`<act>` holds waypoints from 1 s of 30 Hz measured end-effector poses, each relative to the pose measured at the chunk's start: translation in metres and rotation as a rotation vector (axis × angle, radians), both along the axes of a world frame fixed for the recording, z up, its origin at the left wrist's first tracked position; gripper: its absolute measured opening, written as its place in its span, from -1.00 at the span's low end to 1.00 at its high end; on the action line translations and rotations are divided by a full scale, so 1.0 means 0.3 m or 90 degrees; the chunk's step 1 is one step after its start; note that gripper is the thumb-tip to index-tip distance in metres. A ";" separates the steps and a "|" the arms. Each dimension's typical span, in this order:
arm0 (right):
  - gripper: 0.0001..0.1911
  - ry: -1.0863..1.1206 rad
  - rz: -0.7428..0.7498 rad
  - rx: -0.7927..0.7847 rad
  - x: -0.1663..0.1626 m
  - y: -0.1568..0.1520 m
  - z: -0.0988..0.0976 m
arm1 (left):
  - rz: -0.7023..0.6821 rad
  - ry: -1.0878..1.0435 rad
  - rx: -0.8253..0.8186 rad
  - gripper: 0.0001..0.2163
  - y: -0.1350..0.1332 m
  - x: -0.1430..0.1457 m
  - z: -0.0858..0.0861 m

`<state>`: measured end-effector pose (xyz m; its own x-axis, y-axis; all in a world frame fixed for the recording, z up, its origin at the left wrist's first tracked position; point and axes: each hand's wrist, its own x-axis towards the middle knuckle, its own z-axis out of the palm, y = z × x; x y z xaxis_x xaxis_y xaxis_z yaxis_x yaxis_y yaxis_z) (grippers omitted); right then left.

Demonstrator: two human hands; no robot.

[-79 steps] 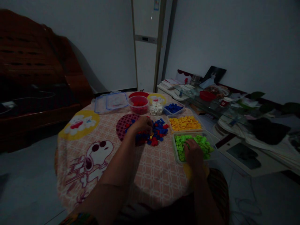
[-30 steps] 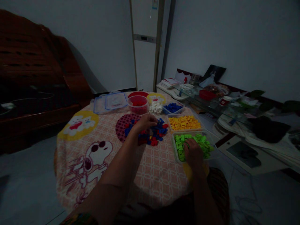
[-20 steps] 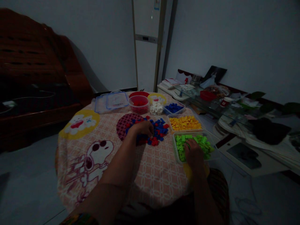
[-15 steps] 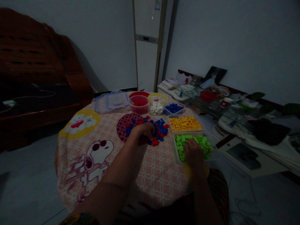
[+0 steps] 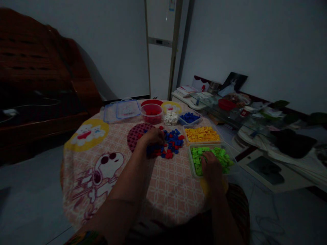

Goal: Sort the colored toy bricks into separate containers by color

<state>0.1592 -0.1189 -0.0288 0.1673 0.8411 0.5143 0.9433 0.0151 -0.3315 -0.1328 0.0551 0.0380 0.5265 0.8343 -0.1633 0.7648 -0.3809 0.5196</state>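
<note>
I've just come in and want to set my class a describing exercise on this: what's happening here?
A person has both hands among small plastic pieces on a cloth-covered table. The left hand is at a loose red-and-blue pile; the right hand is at the green pieces. Whether either grips a piece isn't clear. Yellow pieces and blue pieces sit in separate containers farther back.

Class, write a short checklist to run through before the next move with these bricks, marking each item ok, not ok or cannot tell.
1. Left hand at the loose pile: ok.
2. Brick held in the left hand: cannot tell, its grip is hidden.
3. Loose pile all one colour: not ok, red and blue lie mixed.
4. Right hand at the green bricks: ok.
5. Yellow bricks apart from the green bricks: ok.
</note>
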 end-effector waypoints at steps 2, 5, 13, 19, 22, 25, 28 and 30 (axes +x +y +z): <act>-0.73 -0.001 0.005 -0.001 -0.001 -0.001 0.002 | 0.016 0.041 0.005 -0.79 -0.004 0.013 -0.001; -0.72 -0.003 0.012 -0.002 -0.001 -0.002 0.001 | 0.033 0.104 0.060 -0.80 -0.008 0.035 -0.005; -0.72 -0.007 0.010 0.001 -0.001 0.001 0.000 | 0.014 0.132 0.077 -0.86 0.001 0.053 -0.033; -0.74 -0.009 0.002 -0.008 0.000 0.001 0.005 | 0.069 -0.086 0.096 -0.81 0.005 0.045 -0.024; -0.75 -0.005 0.001 -0.013 0.001 0.002 0.003 | 0.091 -0.203 0.123 -0.83 0.002 0.093 -0.026; -0.74 -0.003 0.003 -0.003 0.001 0.002 -0.001 | 0.094 -0.326 0.117 -0.81 -0.017 0.191 -0.048; -0.73 -0.005 0.005 0.006 0.000 0.002 -0.006 | 0.012 -0.463 0.138 -0.69 -0.052 0.298 -0.082; -0.73 -0.009 0.006 0.008 0.000 0.001 -0.008 | -0.074 -0.504 0.164 -0.58 -0.076 0.349 -0.101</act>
<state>0.1593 -0.1186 -0.0313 0.1520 0.8359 0.5275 0.9479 0.0278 -0.3173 -0.0279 0.0322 0.0078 0.4899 0.7285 0.4788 0.1592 -0.6148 0.7725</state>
